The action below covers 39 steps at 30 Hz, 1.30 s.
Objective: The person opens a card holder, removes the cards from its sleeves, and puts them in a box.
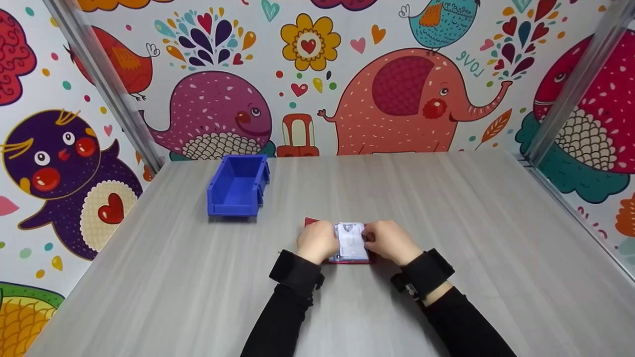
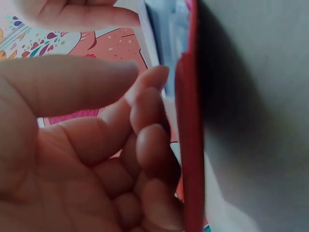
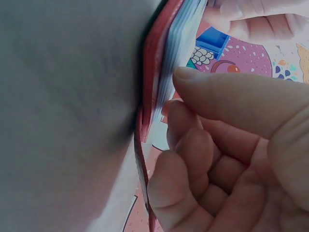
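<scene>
A small red-covered booklet (image 1: 353, 243) lies open on the table in the head view, a pale printed page facing up. On its left side is my left hand (image 1: 317, 241), fingers curled against the edge; in the left wrist view the thumb and forefinger meet beside the pages and the red cover (image 2: 189, 130) runs past the other fingertips. My right hand (image 1: 392, 242) pinches at the right edge. The right wrist view shows its thumb against the layered pages (image 3: 175, 43), with the forefinger just below. The hands hide both sides of the cover.
A blue open-topped plastic bin (image 1: 235, 191) stands on the pale wood-grain table (image 1: 163, 277), to the left and farther back. Patterned walls with cartoon animals rise behind and beside the table, with metal posts (image 1: 106, 84) at the corners.
</scene>
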Each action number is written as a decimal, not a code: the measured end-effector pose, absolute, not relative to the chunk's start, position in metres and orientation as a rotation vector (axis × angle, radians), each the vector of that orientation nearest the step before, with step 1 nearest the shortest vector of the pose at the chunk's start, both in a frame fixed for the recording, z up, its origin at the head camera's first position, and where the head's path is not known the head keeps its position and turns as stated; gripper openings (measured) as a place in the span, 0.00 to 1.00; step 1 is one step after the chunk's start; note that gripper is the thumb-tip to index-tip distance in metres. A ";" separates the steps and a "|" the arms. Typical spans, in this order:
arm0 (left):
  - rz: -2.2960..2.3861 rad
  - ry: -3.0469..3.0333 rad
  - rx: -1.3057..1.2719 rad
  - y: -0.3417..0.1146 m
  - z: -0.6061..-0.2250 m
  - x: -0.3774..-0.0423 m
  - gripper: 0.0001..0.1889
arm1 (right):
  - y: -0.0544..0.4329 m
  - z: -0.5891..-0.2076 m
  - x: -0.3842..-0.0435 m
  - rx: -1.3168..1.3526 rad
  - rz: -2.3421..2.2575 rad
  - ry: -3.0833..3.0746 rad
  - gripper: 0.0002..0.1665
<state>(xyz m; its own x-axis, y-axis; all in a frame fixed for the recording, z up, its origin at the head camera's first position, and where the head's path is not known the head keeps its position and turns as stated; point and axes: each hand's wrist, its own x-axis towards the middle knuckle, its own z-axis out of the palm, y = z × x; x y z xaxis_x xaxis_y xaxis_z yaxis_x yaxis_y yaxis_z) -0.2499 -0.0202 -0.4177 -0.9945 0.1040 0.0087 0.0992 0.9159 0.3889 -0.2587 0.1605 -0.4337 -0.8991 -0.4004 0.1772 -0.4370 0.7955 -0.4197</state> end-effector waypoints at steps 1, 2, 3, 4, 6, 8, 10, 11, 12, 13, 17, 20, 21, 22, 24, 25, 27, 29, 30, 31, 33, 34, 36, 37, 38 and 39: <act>0.618 3.063 0.157 -0.020 -0.418 -0.250 0.09 | 0.160 -0.434 -0.259 0.674 0.710 -2.904 0.12; 0.613 3.067 0.155 -0.019 -0.419 -0.250 0.08 | 0.160 -0.434 -0.259 0.672 0.712 -2.904 0.12; 0.609 3.067 0.152 -0.019 -0.420 -0.251 0.07 | 0.161 -0.434 -0.259 0.672 0.711 -2.903 0.13; 0.604 3.066 0.149 -0.018 -0.420 -0.251 0.06 | 0.161 -0.434 -0.258 0.673 0.709 -2.902 0.13; 0.594 3.066 0.143 -0.018 -0.422 -0.252 0.05 | 0.160 -0.434 -0.258 0.677 0.703 -2.896 0.15; 0.594 3.062 0.143 -0.018 -0.423 -0.252 0.04 | 0.160 -0.434 -0.258 0.679 0.697 -2.892 0.17; 0.599 3.054 0.144 -0.018 -0.423 -0.253 0.04 | 0.160 -0.434 -0.258 0.681 0.693 -2.890 0.18; 0.605 3.051 0.145 -0.018 -0.424 -0.253 0.05 | 0.160 -0.434 -0.258 0.682 0.693 -2.889 0.18; 0.613 3.045 0.144 -0.018 -0.424 -0.252 0.05 | 0.160 -0.434 -0.258 0.683 0.693 -2.889 0.18; 0.625 3.039 0.142 -0.019 -0.424 -0.253 0.06 | 0.160 -0.434 -0.258 0.681 0.693 -2.889 0.18; 0.663 3.011 0.128 -0.019 -0.425 -0.253 0.06 | 0.160 -0.434 -0.258 0.678 0.691 -2.891 0.18; 0.673 3.002 0.134 -0.020 -0.426 -0.253 0.06 | 0.160 -0.434 -0.257 0.678 0.689 -2.887 0.18; 0.674 3.005 0.144 -0.020 -0.426 -0.253 0.06 | 0.160 -0.434 -0.258 0.680 0.687 -2.882 0.18; 0.676 3.009 0.156 -0.020 -0.427 -0.253 0.07 | 0.160 -0.435 -0.258 0.685 0.685 -2.878 0.18; 0.678 3.014 0.176 -0.021 -0.427 -0.254 0.07 | 0.161 -0.435 -0.258 0.694 0.680 -2.866 0.16; 0.682 3.018 0.185 -0.021 -0.428 -0.254 0.08 | 0.161 -0.435 -0.258 0.696 0.678 -2.861 0.16; 0.688 3.022 0.194 -0.021 -0.428 -0.254 0.08 | 0.161 -0.435 -0.257 0.697 0.680 -2.857 0.13; 0.689 3.020 0.194 -0.021 -0.429 -0.254 0.08 | 0.161 -0.435 -0.257 0.684 0.685 -2.862 0.11; 0.688 3.023 0.196 -0.020 -0.429 -0.254 0.08 | 0.160 -0.435 -0.257 0.676 0.687 -2.865 0.10; 0.689 3.022 0.197 -0.020 -0.429 -0.254 0.08 | 0.160 -0.435 -0.257 0.672 0.686 -2.868 0.09; 0.690 3.019 0.200 -0.020 -0.429 -0.254 0.08 | 0.160 -0.435 -0.256 0.660 0.690 -2.875 0.08; 0.690 3.019 0.203 -0.020 -0.429 -0.254 0.08 | 0.160 -0.435 -0.256 0.657 0.688 -2.877 0.08; 0.696 3.015 0.204 -0.020 -0.429 -0.254 0.07 | 0.160 -0.435 -0.256 0.656 0.686 -2.880 0.08; 0.700 3.014 0.205 -0.020 -0.429 -0.254 0.07 | 0.159 -0.435 -0.256 0.655 0.688 -2.882 0.08; 0.702 3.012 0.208 -0.020 -0.429 -0.254 0.08 | 0.159 -0.435 -0.256 0.650 0.690 -2.886 0.07; 0.703 3.010 0.211 -0.020 -0.429 -0.254 0.08 | 0.159 -0.435 -0.256 0.647 0.690 -2.889 0.07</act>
<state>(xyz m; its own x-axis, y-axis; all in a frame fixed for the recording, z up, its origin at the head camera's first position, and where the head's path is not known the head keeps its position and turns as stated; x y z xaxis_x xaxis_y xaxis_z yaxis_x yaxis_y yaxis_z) -0.2543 -0.0196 -0.4290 -0.9898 0.1423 -0.0111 0.1227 0.8879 0.4434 -0.2564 0.1593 -0.4348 -0.9045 -0.3804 0.1928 -0.4265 0.8069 -0.4087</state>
